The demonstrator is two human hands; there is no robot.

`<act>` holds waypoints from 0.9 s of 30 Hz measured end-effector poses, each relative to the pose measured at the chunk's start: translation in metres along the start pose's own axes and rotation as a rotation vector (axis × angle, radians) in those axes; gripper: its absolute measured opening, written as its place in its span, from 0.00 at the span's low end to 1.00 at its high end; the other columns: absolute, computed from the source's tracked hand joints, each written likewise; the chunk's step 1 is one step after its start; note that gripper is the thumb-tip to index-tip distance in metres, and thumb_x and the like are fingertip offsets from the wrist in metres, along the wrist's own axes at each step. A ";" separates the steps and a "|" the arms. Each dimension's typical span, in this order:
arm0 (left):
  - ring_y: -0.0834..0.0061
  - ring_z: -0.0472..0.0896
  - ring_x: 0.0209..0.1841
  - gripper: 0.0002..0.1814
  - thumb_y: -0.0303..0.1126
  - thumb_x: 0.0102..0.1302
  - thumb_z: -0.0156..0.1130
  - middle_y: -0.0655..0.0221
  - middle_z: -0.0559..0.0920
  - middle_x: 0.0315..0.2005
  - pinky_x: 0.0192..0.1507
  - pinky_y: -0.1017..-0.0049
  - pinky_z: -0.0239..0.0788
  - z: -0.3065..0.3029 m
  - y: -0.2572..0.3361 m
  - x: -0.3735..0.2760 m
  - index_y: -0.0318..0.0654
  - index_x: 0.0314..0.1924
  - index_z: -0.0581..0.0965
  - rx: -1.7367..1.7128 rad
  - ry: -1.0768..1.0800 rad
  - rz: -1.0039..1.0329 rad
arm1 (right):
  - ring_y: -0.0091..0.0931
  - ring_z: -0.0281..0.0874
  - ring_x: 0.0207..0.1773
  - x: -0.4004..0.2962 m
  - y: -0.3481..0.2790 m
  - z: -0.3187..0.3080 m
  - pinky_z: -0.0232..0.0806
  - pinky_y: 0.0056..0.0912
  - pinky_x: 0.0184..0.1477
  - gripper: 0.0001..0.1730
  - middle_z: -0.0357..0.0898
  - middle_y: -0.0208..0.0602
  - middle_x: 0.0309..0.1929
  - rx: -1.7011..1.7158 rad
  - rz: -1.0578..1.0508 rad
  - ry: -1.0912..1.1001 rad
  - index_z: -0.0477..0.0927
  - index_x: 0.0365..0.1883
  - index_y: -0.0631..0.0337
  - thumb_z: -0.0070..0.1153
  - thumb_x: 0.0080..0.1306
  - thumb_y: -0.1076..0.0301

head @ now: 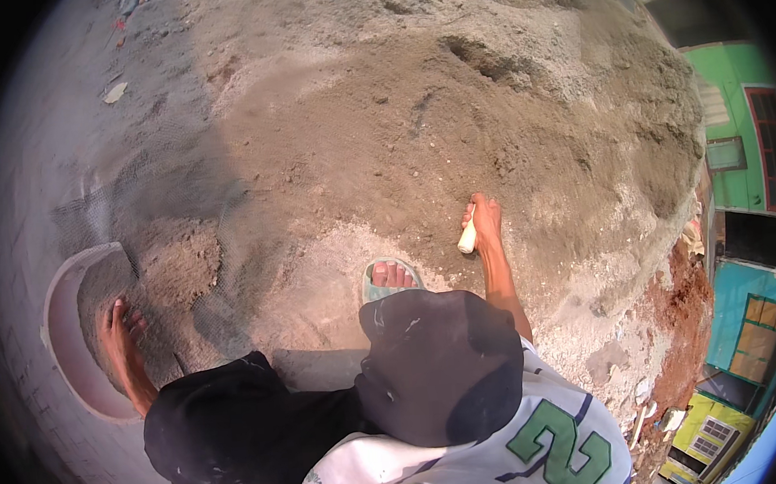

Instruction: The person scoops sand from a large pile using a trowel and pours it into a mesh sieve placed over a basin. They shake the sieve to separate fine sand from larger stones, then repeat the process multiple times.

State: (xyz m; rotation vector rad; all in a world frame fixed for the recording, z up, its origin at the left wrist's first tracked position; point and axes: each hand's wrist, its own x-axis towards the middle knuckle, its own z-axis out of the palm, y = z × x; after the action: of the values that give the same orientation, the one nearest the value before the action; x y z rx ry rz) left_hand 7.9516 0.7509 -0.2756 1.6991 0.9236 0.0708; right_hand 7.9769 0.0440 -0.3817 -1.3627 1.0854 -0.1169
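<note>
My right hand (486, 216) grips a pale cylindrical handle (467, 238) down at the large mound of sand (368, 149). Whatever tool head the handle carries is out of sight. On the other side, my left hand (121, 331) has its fingers apart over grey sand inside a pale pink basin (64, 345); I cannot tell if the fingertips touch the sand. A fine mesh screen (231, 219) lies beside the basin and partly over it. On that mesh rests a small heap of lighter brown sand (183, 256).
My sandalled foot (390, 277) stands on the sand between my hands. A pale flat scrap (115, 92) lies on the ground at upper left. Rubble and reddish soil (682, 295) border the mound at right, with a green building (733, 110) and a blue one (737, 312) beyond.
</note>
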 end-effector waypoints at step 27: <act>0.79 0.78 0.32 0.21 0.35 0.74 0.50 0.70 0.78 0.41 0.32 0.78 0.74 0.028 0.009 -0.011 0.49 0.64 0.77 0.096 0.024 0.042 | 0.40 0.69 0.23 -0.221 -0.011 0.243 0.64 0.53 0.33 0.19 0.65 0.52 0.19 -0.746 -0.673 -1.127 0.62 0.32 0.70 0.49 0.67 0.60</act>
State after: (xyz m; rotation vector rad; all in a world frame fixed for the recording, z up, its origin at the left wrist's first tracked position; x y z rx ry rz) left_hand 7.9625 0.7219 -0.2736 1.8100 0.9221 0.0765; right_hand 8.0263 0.3563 -0.2920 -2.0000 -0.3562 0.5664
